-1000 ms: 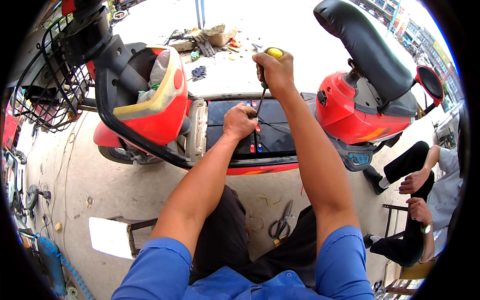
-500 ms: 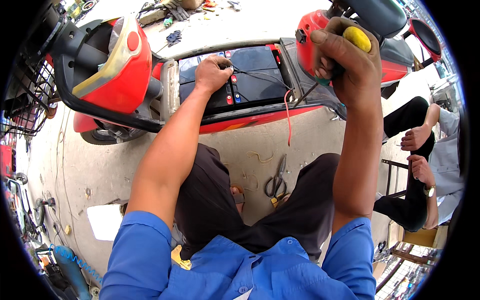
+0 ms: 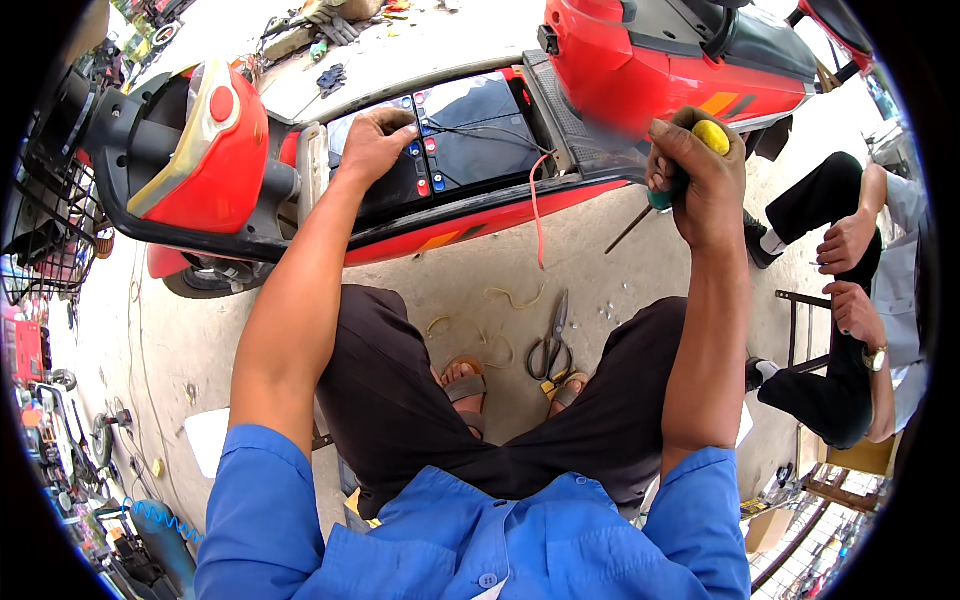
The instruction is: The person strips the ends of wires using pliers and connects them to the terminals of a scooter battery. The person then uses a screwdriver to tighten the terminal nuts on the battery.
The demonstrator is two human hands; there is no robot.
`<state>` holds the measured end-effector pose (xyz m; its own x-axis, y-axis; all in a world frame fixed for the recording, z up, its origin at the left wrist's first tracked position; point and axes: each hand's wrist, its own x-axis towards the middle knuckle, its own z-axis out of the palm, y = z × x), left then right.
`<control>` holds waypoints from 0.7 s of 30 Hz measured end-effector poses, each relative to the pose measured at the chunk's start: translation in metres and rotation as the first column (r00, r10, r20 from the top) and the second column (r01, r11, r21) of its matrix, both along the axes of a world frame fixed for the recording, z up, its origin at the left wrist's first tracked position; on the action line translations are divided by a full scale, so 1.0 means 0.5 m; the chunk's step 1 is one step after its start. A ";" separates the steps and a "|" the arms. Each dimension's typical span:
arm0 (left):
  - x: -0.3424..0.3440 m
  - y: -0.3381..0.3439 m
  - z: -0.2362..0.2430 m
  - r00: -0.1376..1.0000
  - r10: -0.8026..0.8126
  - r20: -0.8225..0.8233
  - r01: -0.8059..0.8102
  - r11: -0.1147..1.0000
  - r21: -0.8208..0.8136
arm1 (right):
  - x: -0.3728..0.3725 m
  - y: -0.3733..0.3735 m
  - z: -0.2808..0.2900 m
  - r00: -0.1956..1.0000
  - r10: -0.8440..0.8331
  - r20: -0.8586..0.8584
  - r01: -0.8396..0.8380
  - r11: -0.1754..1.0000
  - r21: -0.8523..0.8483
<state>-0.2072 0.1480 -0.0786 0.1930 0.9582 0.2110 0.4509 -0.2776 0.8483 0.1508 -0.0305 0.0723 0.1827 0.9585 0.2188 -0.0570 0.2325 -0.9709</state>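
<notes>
My left hand [image 3: 376,148] reaches over the black batteries [image 3: 480,150] in the open floor of a red scooter [image 3: 470,225]. Its thumb and fingers are pinched beside the red and blue terminals; what sits between the fingertips is too small to make out. My right hand [image 3: 705,175], raised on the near right side, is closed round a screwdriver [image 3: 628,229] with a green and yellow handle. The metal shaft slants down to the left, apart from the scooter. Dark cables [image 3: 485,132] cross the batteries, and a red wire [image 3: 538,220] hangs over the scooter's near edge.
Scissors [image 3: 552,345] with black handles lie on the ground between my feet, near yellowish string [image 3: 515,298]. At right sits another person [image 3: 850,290], hands held together. Gloves [image 3: 332,80] lie beyond the scooter. A wire basket [image 3: 55,240] stands at the left.
My right hand has come down with the screwdriver, whose shaft now shows clearly below the scooter's edge. My left hand stays by the terminals, shifted slightly left. The whole view has shifted a little.
</notes>
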 end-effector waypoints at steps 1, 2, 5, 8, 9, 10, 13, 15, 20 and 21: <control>0.000 -0.006 0.003 1.000 -0.006 0.030 0.007 1.000 -0.018 | 0.005 0.000 -0.005 1.000 -0.006 -0.005 0.006 1.000 -0.005; -0.002 -0.008 0.010 1.000 -0.015 0.022 0.015 1.000 -0.027 | 0.010 -0.001 -0.008 1.000 -0.013 -0.009 0.012 1.000 -0.011; 0.001 -0.020 0.033 1.000 -0.010 0.001 0.010 1.000 -0.008 | 0.025 -0.003 -0.012 0.999 -0.034 -0.030 0.033 0.999 -0.030; 0.001 -0.034 0.058 1.000 0.016 -0.005 -0.016 0.996 -0.083 | 0.034 -0.003 -0.015 0.997 -0.068 -0.035 0.067 0.997 -0.024; 0.000 -0.039 0.066 1.000 0.022 0.001 -0.022 0.995 -0.101 | 0.036 -0.004 -0.015 0.996 -0.081 -0.034 0.081 0.997 -0.017; -0.005 -0.050 0.075 1.000 0.019 -0.012 -0.019 0.999 -0.049 | 0.038 -0.004 -0.016 0.996 -0.082 -0.039 0.081 0.997 -0.021; -0.014 -0.064 0.096 0.999 0.037 -0.001 -0.037 0.995 -0.089 | 0.041 -0.013 -0.010 0.995 -0.083 0.046 0.084 0.996 -0.011; -0.026 -0.073 0.108 1.000 0.014 -0.011 -0.014 0.996 -0.091 | 0.045 -0.013 -0.015 0.990 -0.098 0.106 0.099 0.995 -0.007; -0.025 -0.099 0.147 0.999 -0.010 0.030 0.011 0.999 -0.045 | 0.044 -0.022 -0.007 0.978 -0.125 0.167 0.123 0.992 0.020; -0.025 -0.101 0.153 0.999 -0.023 0.046 0.024 0.999 -0.027 | 0.046 -0.022 -0.007 0.977 -0.125 0.170 0.122 0.992 0.028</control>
